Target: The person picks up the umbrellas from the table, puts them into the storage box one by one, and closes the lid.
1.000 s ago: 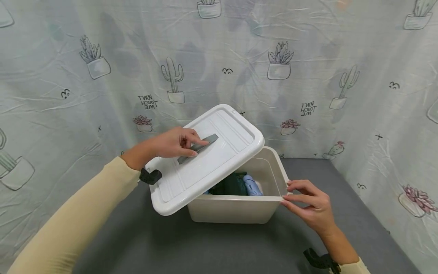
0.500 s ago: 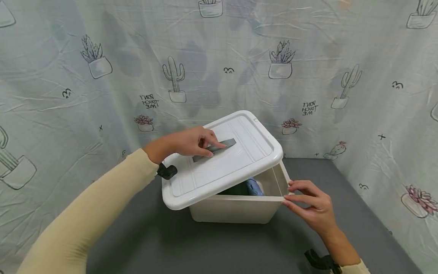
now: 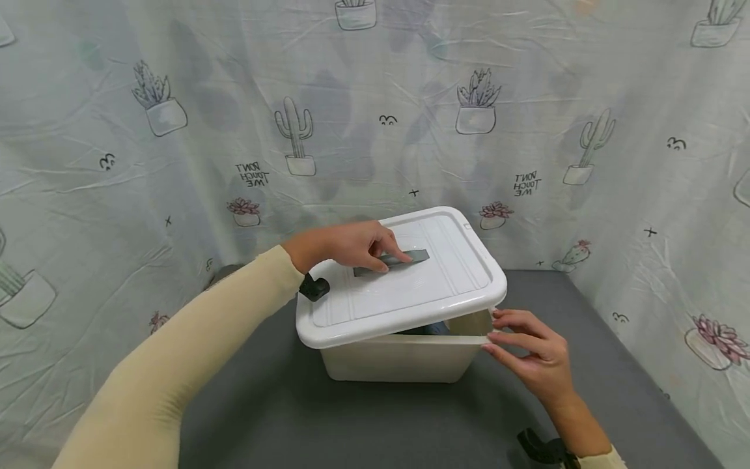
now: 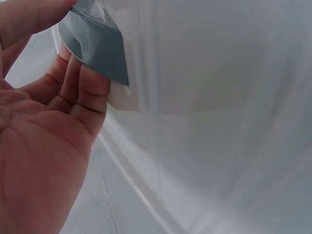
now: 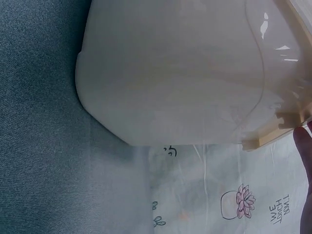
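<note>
My left hand point(image 3: 366, 246) grips the grey handle point(image 3: 417, 256) of a white lid point(image 3: 451, 286), its fingers curled under the handle in the left wrist view. The lid tilts over a beige plastic storage box point(image 3: 398, 358), covering most of its opening, with its right end raised. Through the gap at the front right show a blue bundle point(image 3: 436, 328) and something dark beside it; the rest of the contents is hidden. My right hand point(image 3: 533, 352) pinches the box's right rim near the front corner, thumb and fingertips at the edge. The box's side wall point(image 5: 170, 73) fills the right wrist view.
The box stands on a dark grey tabletop point(image 3: 375, 423). Behind and on both sides hangs a pale curtain point(image 3: 375, 78) printed with potted cacti and succulents. A black strap mount sits on each wrist.
My left hand has carried the lid rightward and lowered it over the box, so less of the inside shows. My right hand has stayed at the rim.
</note>
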`<act>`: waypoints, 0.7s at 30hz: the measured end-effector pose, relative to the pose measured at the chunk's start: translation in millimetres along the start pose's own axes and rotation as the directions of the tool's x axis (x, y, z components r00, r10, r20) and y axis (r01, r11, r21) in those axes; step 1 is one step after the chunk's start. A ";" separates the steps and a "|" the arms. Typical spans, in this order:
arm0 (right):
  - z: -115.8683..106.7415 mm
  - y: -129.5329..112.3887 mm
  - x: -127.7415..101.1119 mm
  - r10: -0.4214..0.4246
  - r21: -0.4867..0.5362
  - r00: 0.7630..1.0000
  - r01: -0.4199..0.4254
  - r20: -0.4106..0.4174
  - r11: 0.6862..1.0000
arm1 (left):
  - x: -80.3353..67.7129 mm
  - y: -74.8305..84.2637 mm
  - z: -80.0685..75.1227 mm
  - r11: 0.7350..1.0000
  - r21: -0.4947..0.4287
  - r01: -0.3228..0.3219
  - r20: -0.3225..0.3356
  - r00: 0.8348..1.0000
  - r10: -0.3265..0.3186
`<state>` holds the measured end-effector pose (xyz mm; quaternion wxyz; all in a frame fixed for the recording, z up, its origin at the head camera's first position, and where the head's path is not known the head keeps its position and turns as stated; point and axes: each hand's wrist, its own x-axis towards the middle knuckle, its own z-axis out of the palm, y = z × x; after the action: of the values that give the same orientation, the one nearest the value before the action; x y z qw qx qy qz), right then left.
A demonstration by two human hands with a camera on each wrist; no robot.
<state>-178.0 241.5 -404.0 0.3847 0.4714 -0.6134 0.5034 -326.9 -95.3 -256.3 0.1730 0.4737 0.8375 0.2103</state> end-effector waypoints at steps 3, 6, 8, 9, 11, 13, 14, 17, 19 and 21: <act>0.1 0.9 -0.6 -0.007 0.018 1.000 0.007 -0.014 1.000 | 6.8 0.9 1.1 1.000 -0.014 0.009 0.023 1.000 -0.009; 0.3 0.3 -0.5 -0.016 0.004 0.999 0.016 -0.029 1.000 | 11.9 0.8 2.2 1.000 -0.019 0.021 0.040 0.999 -0.020; 0.1 -0.6 -0.5 -0.021 -0.010 0.999 0.021 -0.036 1.000 | 14.4 0.7 3.2 0.999 -0.021 0.028 0.051 0.998 -0.027; -0.1 -1.0 -0.6 -0.022 -0.020 0.999 0.022 -0.038 1.000 | 15.4 1.1 3.7 0.999 -0.022 0.029 0.056 0.998 -0.028; -0.8 -1.9 -0.9 -0.023 -0.025 0.999 0.022 -0.042 0.999 | 17.8 1.2 5.0 1.000 -0.022 0.023 0.066 0.998 -0.021; -1.7 -2.4 -1.0 -0.027 -0.025 0.999 0.026 -0.043 0.999 | 20.3 1.6 6.2 0.999 -0.030 0.016 0.079 0.997 -0.014; -2.3 -2.6 -1.1 -0.030 -0.023 0.999 0.029 -0.043 0.999 | 21.4 1.8 6.8 0.999 -0.034 0.015 0.085 0.996 -0.012; -4.0 -3.0 -1.7 -0.034 -0.014 0.998 0.033 -0.044 0.999 | 24.2 2.4 8.9 0.999 -0.040 0.018 0.102 0.995 -0.014; -4.9 -3.2 -2.2 -0.037 -0.018 0.998 0.036 -0.054 0.999 | 25.8 2.7 10.2 0.999 -0.046 0.025 0.114 0.993 -0.019; -5.3 -3.4 -2.3 -0.038 -0.017 0.997 0.037 -0.071 0.999 | 27.4 2.4 11.9 0.999 -0.040 0.023 0.125 0.992 -0.017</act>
<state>-174.2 247.0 -404.3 0.4193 0.4615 -0.5945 0.5077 -332.8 -68.3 -267.7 0.2369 0.4739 0.8252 0.1957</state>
